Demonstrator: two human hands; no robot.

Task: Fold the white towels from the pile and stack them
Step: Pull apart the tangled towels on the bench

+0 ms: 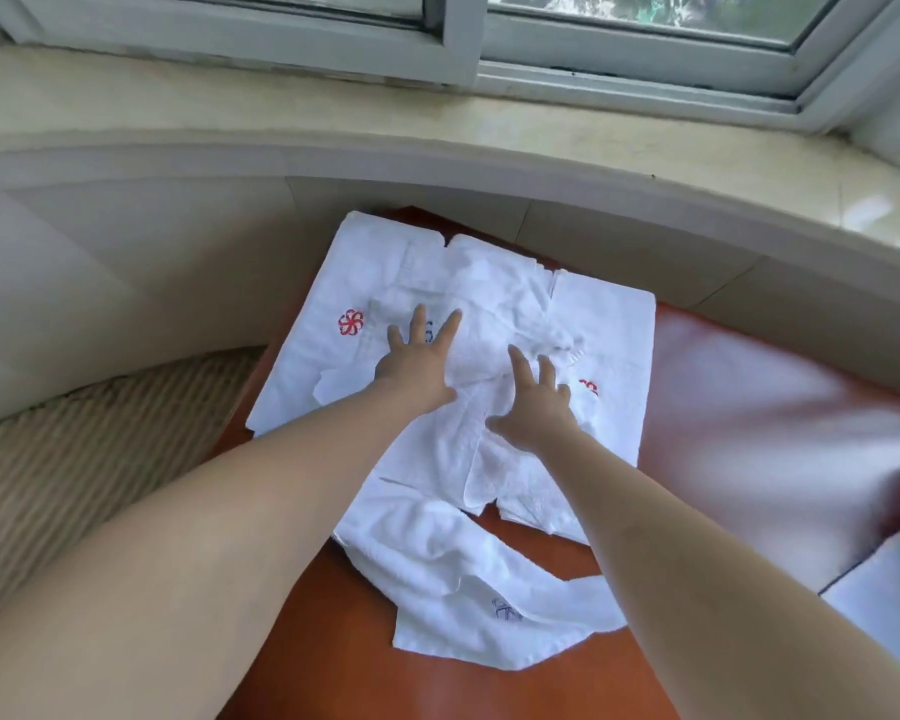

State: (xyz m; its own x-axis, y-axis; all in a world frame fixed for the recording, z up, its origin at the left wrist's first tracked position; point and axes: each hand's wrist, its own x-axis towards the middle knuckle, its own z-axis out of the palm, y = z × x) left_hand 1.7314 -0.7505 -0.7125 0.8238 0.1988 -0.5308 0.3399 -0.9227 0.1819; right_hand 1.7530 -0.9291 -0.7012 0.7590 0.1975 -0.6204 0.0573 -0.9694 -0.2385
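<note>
Left hand [418,363]: fingers straight and spread, palm flat on the towel pile [453,356]. Holds nothing.
Right hand [533,407]: fingers spread, flat on the same pile, at about 4 o'clock from the left hand. Nothing gripped. The two hands lie close together but do not touch.

Pile: several white towels overlapping, rumpled in the middle under the hands, spread over the far half of the reddish-brown desk [541,553]. A red pinwheel logo [351,322] shows at 9 o'clock from the left hand; a second red mark [588,387] sits just at 3 o'clock from the right hand.

At 6 o'clock from the pile, a loose crumpled towel [468,579] with a blue mark lies nearer the person, touching the pile's near edge. At 4 o'clock, at the frame edge, a flat white stack [889,610], probably folded towels; cannot confirm.

Step, as judged: smoothing or sorting the top towel, fold not yet begun. Next move calls for finding that one towel's edge or corners, pinching only its layer, and lifting it free of the others.
</note>
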